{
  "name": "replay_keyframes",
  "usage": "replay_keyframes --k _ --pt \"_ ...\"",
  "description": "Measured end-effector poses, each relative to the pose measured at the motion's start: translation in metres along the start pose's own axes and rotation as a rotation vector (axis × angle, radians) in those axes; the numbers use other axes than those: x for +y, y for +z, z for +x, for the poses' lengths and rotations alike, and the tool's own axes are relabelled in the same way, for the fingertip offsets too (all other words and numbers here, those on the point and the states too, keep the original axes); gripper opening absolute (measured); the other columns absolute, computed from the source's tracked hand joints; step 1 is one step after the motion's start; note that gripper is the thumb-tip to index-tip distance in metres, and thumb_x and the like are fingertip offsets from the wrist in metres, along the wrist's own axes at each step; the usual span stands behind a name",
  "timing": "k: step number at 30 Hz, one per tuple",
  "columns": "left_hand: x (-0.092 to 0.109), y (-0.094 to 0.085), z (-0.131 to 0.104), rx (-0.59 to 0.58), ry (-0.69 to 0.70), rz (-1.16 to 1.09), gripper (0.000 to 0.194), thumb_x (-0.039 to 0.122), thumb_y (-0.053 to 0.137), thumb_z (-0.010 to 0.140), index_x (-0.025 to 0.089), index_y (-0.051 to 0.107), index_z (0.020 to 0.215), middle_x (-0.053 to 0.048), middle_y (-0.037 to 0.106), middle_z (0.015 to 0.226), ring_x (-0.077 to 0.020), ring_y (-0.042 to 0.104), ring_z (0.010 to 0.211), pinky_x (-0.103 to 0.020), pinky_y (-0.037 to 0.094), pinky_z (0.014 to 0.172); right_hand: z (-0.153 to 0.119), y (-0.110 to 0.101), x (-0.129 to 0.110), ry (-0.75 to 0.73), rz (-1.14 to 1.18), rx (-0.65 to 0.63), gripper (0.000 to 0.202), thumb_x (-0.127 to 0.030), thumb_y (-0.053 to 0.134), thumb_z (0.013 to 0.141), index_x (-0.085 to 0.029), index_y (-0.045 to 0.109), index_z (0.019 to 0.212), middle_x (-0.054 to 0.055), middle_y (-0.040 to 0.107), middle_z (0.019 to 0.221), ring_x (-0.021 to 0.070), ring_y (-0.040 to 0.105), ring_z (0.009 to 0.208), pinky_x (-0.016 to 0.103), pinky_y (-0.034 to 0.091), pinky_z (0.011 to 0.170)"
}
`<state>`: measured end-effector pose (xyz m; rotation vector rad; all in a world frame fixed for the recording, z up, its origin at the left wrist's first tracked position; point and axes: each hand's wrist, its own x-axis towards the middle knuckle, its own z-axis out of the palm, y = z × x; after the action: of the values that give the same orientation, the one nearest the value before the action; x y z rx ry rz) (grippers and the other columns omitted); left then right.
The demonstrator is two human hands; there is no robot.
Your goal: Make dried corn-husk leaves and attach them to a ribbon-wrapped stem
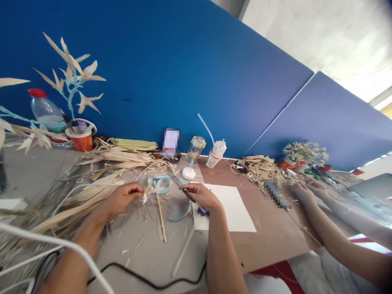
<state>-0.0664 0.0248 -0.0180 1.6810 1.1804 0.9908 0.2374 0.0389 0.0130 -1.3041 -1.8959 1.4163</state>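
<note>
My left hand [130,194] pinches a small pale piece of corn husk [145,199] between thumb and fingertips. My right hand [203,195] is closed around a slim dark tool [188,195]; its exact kind is hard to make out. Light-blue ribbon [165,184] lies in loops between the hands. A thin straw-coloured stick [161,218] and scattered husk scraps rest on the table below them. Just beyond my right hand stands a white round base [189,174] with a small husk flower on it. Something dark blue [203,211] lies partly hidden beside my right wrist.
Dried husks [107,179] are heaped on the left, near a red cup [81,136] holding a husk-flower branch. White paper [232,208] lies right of my hand. A phone [171,143], jar [196,147] and paper cup [214,157] line the blue partition. Another person's arms [321,220] reach in at right.
</note>
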Motion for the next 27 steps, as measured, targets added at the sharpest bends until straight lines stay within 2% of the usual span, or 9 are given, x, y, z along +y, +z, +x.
replay_keyframes --k 2,4,8,11,15,18,24,27 --pt "-0.002 0.003 0.003 0.101 -0.016 -0.007 0.018 0.038 0.066 0.071 0.02 0.067 0.069 0.001 0.06 0.065 -0.0166 0.052 0.065 -0.025 0.04 0.064 0.007 0.008 -0.004 -0.021 -0.138 0.157 0.04 -0.019 0.05 0.082 -0.015 0.064 0.12 0.003 0.069 0.082 0.0157 0.06 0.074 0.027 0.045 0.072" --pt "-0.004 0.008 0.008 0.164 -0.028 -0.078 0.02 0.04 0.068 0.068 0.019 0.067 0.071 0.001 0.061 0.067 -0.0164 0.052 0.066 -0.026 0.04 0.064 0.013 0.018 -0.008 -0.024 -0.345 0.259 0.04 -0.018 0.052 0.08 -0.018 0.066 0.118 0.005 0.071 0.094 0.0188 0.061 0.085 0.028 0.045 0.078" --pt "-0.006 0.02 0.012 0.258 -0.077 -0.254 0.027 0.042 0.075 0.06 0.019 0.066 0.07 0.003 0.057 0.061 -0.0131 0.046 0.058 -0.024 0.036 0.057 0.021 0.039 -0.012 0.05 -0.743 0.33 0.044 -0.021 0.057 0.079 -0.02 0.063 0.123 0.01 0.07 0.098 0.0235 0.061 0.095 0.029 0.043 0.083" --pt "0.0 0.028 0.008 0.271 -0.093 -0.429 0.026 0.039 0.078 0.059 0.018 0.064 0.067 0.004 0.054 0.06 -0.012 0.046 0.058 -0.024 0.036 0.057 0.024 0.051 -0.012 0.062 -0.893 0.348 0.046 -0.024 0.055 0.081 -0.019 0.059 0.127 0.013 0.068 0.102 0.0253 0.061 0.099 0.031 0.042 0.086" --pt "0.013 0.036 0.003 0.237 -0.168 -0.689 0.026 0.032 0.081 0.057 0.016 0.063 0.068 0.002 0.058 0.064 -0.0095 0.045 0.057 -0.023 0.037 0.057 0.025 0.056 -0.011 0.109 -0.946 0.318 0.046 -0.023 0.053 0.082 -0.017 0.057 0.127 0.015 0.068 0.103 0.0257 0.063 0.096 0.031 0.044 0.081" --pt "0.017 0.038 0.002 0.234 -0.2 -0.778 0.027 0.028 0.083 0.054 0.015 0.063 0.067 0.001 0.06 0.066 -0.0076 0.045 0.054 -0.023 0.039 0.057 0.023 0.057 -0.014 0.135 -0.956 0.305 0.044 -0.021 0.052 0.082 -0.017 0.056 0.126 0.015 0.068 0.103 0.0251 0.064 0.094 0.03 0.044 0.078" --pt "0.017 0.037 0.003 0.228 -0.218 -0.814 0.027 0.025 0.084 0.053 0.015 0.063 0.067 0.002 0.062 0.067 -0.0068 0.045 0.055 -0.021 0.037 0.055 0.022 0.062 -0.02 0.174 -0.97 0.318 0.039 -0.021 0.048 0.086 -0.02 0.057 0.124 0.013 0.067 0.1 0.0243 0.066 0.088 0.03 0.045 0.072" --pt "0.017 0.038 0.004 0.233 -0.196 -0.755 0.027 0.028 0.083 0.054 0.016 0.063 0.067 0.004 0.058 0.06 -0.0077 0.045 0.055 -0.021 0.036 0.055 0.023 0.066 -0.021 0.207 -0.963 0.328 0.036 -0.02 0.047 0.087 -0.02 0.058 0.121 0.013 0.065 0.101 0.0242 0.067 0.085 0.03 0.045 0.069"
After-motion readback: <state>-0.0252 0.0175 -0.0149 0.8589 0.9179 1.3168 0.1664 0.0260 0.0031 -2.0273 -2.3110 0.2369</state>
